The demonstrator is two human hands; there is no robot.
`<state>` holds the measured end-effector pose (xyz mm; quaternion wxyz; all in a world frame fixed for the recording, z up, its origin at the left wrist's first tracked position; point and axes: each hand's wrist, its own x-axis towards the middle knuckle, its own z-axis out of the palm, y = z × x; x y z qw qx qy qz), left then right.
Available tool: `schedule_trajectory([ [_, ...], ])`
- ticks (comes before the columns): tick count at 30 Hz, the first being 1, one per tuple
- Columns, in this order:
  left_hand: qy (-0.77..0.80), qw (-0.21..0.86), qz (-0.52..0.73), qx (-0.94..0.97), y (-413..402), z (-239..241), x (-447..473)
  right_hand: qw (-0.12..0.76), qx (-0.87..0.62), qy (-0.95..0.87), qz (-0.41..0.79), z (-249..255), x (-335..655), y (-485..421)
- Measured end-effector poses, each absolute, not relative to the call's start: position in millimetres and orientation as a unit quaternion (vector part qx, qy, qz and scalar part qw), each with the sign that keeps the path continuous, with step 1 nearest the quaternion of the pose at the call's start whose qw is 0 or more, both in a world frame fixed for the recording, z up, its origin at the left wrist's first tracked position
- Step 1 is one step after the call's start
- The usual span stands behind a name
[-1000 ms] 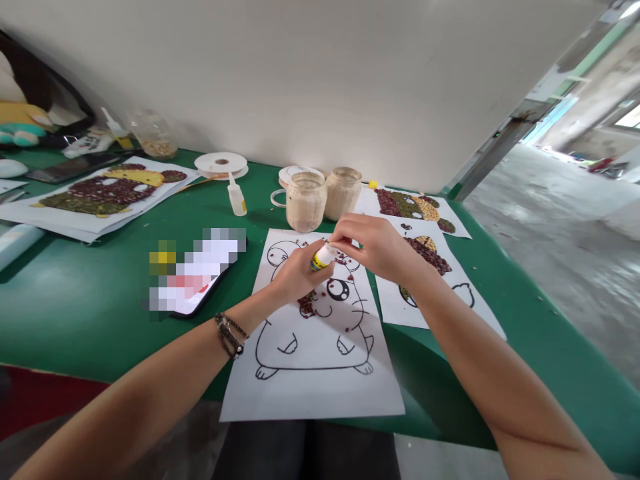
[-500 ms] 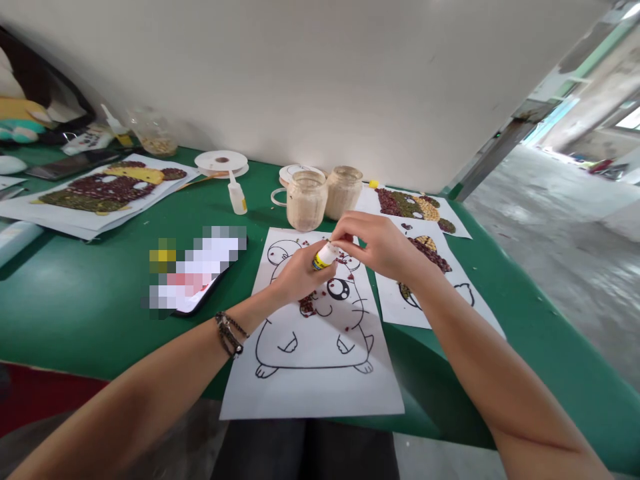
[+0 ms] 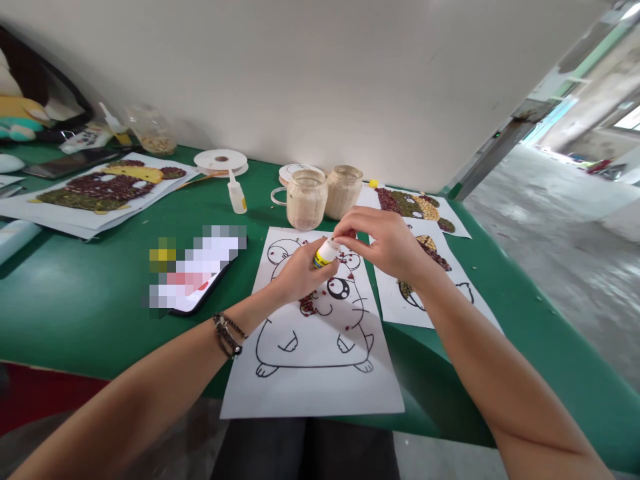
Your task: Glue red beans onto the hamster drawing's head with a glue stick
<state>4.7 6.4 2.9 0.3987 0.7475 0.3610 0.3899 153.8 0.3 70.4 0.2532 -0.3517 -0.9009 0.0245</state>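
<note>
My left hand (image 3: 301,272) is wrapped round a small white glue bottle (image 3: 327,253) with a yellow and blue label, held tilted above the paper. Right over the bottle's top, my right hand (image 3: 377,241) has its thumb and fingertips pinched together. Whatever they hold is too small to make out. Below both hands lies a sheet with a line drawing of a hamster (image 3: 313,347). Dark red beans (image 3: 307,305) cluster at its mouth, and more are scattered near the ears and eye. The hands cover part of its head.
Behind the sheet stand two cloudy jars (image 3: 307,203). A phone (image 3: 210,273) lies to the left, with another glue bottle (image 3: 237,195) and a white spool (image 3: 221,162) beyond. Seed pictures (image 3: 103,189) lie far left, and a partly filled drawing (image 3: 407,307) lies right.
My right fingertips have shifted slightly at the bottle's top, opening a small gap above it. The left hand still grips the bottle in nearly the same place.
</note>
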Motion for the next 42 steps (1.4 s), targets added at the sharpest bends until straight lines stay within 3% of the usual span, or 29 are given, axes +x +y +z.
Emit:
schedule_trajectory([
  [8,0.390,0.299,0.382,0.783,11.9,-2.9,1.2,0.194,-0.352,-0.916,-0.021,72.7,148.0,-4.6],
  [16,0.402,0.235,0.370,0.804,11.7,-1.5,-1.3,0.177,-0.335,-0.925,0.045,78.3,150.4,-6.1],
  [42,0.391,0.284,0.409,0.774,10.5,1.3,-0.4,0.256,-0.313,-0.907,0.118,73.0,155.9,-2.2],
])
